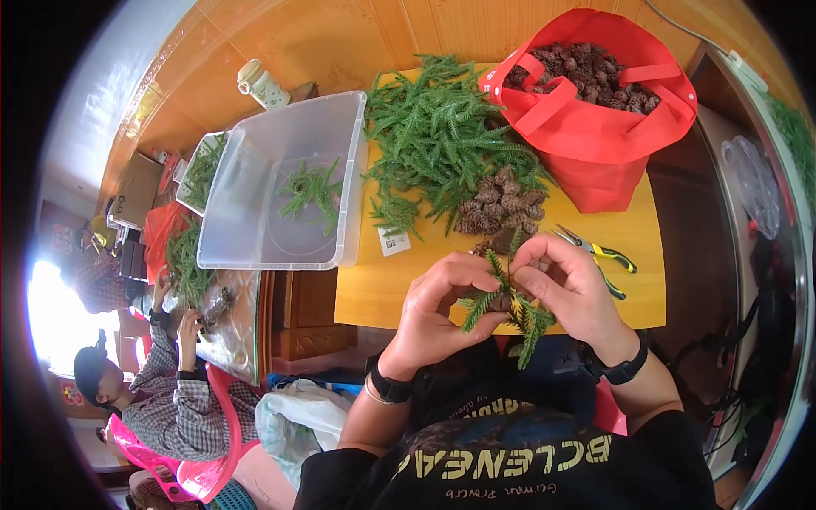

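Observation:
Just past the near edge of the yellow table (pixel 374 297), both my hands hold an artificial pine sprig (pixel 531 323) with green needled branches. My left hand (pixel 446 306) is closed around its left side, thumb and fingers at the stem. The fingers of my right hand (pixel 565 276) pinch near the upper stem. A brown pine cone seems to sit at the sprig's middle, partly hidden by my fingers. Beyond my hands lies a small pile of pine cones (pixel 501 204). Pliers (pixel 608 253) with yellow and black handles rest to the right of my right hand.
Green sprigs (pixel 438 136) are heaped at the table's back. A red bag (pixel 586 174) full of pine cones stands back right. At left is a clear plastic bin (pixel 280 259) with one sprig (pixel 310 191) inside. Another person (pixel 183 408) handles sprigs at a table farther left.

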Demonstrator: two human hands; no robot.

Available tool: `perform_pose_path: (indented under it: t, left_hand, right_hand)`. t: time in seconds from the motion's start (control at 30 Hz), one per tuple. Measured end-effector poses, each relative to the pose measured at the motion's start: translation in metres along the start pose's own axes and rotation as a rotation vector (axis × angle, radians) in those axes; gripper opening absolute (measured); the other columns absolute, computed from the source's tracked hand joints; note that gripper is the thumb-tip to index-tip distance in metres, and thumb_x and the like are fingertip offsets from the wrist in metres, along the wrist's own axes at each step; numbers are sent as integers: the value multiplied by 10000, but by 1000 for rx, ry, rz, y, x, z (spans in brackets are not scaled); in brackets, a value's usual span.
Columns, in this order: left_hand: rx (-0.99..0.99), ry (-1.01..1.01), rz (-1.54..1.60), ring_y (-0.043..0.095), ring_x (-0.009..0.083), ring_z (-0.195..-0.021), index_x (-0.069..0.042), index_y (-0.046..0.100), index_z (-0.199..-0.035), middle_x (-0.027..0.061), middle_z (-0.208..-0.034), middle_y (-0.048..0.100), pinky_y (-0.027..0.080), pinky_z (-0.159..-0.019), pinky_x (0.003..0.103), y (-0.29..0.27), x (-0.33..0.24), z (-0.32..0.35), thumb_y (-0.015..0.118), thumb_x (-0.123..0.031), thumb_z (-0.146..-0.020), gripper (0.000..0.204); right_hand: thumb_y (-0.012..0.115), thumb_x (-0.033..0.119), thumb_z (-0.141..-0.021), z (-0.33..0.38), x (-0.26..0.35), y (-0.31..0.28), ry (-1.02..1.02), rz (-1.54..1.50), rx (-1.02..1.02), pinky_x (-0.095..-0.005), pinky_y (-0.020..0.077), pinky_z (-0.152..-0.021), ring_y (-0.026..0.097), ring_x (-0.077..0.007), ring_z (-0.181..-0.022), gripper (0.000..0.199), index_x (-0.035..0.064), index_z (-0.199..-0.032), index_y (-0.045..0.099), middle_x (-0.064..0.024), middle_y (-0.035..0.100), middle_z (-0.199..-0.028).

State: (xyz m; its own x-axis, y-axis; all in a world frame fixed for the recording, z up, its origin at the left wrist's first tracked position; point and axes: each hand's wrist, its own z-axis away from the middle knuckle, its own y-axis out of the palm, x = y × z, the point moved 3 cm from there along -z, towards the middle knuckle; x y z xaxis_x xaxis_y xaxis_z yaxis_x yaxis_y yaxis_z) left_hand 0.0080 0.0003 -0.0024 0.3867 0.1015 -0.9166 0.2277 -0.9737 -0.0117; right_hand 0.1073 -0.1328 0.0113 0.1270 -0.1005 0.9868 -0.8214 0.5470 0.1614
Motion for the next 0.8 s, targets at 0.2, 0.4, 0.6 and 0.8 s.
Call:
perform_pose_path:
  t: [0.2, 0.4, 0.6, 0.8]
  left_hand:
    - [-40, 11, 18, 559, 166, -940, -9, 520, -997, 93, -1032, 491, 520, -799, 279, 1, 3, 1, 717, 82, -679, 386]
    - [-51, 12, 6, 569, 164, -933, -5, 520, -1000, 92, -1028, 488, 534, -767, 269, 4, 2, 1, 749, 46, -673, 402]
    - [-40, 56, -96, 591, 156, -886, -6, 549, -978, 86, -983, 528, 548, -709, 254, 3, -4, -1, 767, 31, -656, 391]
    - [-64, 31, -88, 606, 148, -855, -4, 558, -957, 77, -959, 549, 554, -686, 250, 2, -4, 1, 779, 24, -642, 385]
  right_hand:
    - [588, 126, -874, 7, 6, -1, -54, -94, -79, -208, 416, -678, 511, -63, -751, 168, 17, -971, 506, -19, 559, -830]
    - [618, 166, -860, 12, 11, -5, -83, 257, -27, -222, 432, -716, 551, -96, -826, 264, -2, -1039, 523, -48, 583, -933]
    - [611, 61, -840, 9, 1, -3, -1, 25, 7, -201, 448, -675, 574, -73, -814, 288, -8, -1114, 556, -44, 605, -948]
    - [582, 15, -841, 11, -2, 2, 42, -194, 0, -198, 431, -714, 531, -61, -822, 239, -17, -1078, 565, -23, 570, -940]
